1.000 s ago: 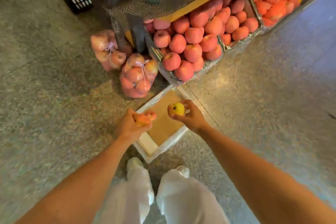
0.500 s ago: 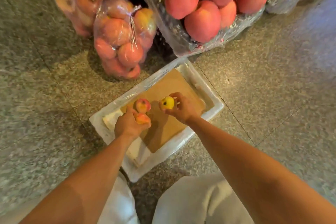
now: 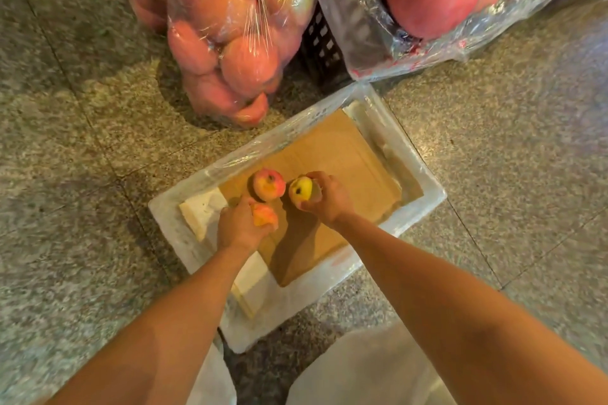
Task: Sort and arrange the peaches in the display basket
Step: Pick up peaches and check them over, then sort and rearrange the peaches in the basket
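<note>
1. The view has closed in since a moment ago: the white foam box now fills the middle of the picture, and the red-and-yellow peach that was up by the left hand a second back lies on its own on the brown cardboard liner.
2. Left hand is clenched round a small orange-pink peach, held low over the liner just beside the one already down. It looks like it goes next to its neighbour.
3. Right hand grips a yellow peach with a dark spot, spot turned up toward the camera. My read is that it's being checked before placing.
4. All three peaches sit close together at the box's near-left end; the far end of the liner is bare, so there's room to start a row.
5. Outward: a clear plastic bag of pink fruit stands on the speckled stone floor just behind the box, and a plastic-lined black crate heaped with big pink fruit sits at top right.
6. Nothing blocks the hands; only the box's wrinkled plastic lining along the far rim might snag.
</note>
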`<control>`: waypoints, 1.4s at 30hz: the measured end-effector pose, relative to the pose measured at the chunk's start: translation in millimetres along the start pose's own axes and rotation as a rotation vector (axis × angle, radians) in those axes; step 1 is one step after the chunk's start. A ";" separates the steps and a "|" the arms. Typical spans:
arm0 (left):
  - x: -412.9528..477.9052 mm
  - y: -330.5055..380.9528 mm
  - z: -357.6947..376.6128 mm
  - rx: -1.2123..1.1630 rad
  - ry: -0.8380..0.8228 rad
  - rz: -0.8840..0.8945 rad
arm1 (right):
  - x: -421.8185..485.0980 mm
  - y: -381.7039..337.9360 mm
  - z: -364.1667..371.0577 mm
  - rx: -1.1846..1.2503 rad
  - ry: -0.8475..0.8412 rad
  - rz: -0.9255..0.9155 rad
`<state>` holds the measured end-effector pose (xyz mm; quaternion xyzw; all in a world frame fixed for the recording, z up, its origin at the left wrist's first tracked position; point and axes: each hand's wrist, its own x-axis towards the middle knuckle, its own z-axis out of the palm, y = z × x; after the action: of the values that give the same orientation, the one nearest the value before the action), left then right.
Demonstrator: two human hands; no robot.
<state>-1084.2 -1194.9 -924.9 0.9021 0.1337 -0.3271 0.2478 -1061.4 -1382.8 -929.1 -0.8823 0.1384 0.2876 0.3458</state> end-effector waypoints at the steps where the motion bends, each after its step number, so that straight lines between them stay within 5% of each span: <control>1: 0.1 0.3 -0.2 -0.004 0.004 0.007 | -0.2 -0.2 -0.7 -0.005 -0.008 -0.002; 11: -53.7 31.1 -61.3 -0.003 0.064 0.085 | -50.6 -41.5 -42.1 0.004 0.032 -0.010; 22: -238.4 139.5 -269.1 -0.057 0.175 0.185 | -223.1 -212.0 -209.1 0.204 0.036 -0.107; 29: -376.8 233.8 -443.9 -0.083 0.332 0.334 | -350.7 -349.9 -370.1 0.191 0.066 -0.345; 37: -457.1 326.8 -607.0 0.025 0.865 0.666 | -414.4 -488.2 -526.6 0.054 0.329 -0.732; 42: -440.1 346.2 -656.9 0.183 0.747 0.605 | -394.2 -531.7 -558.9 -0.198 0.423 -0.758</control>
<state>-930.6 -1169.9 -75.9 0.9742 -0.0841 0.0953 0.1865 -909.3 -1366.4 -76.4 -0.9391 -0.1554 -0.0345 0.3046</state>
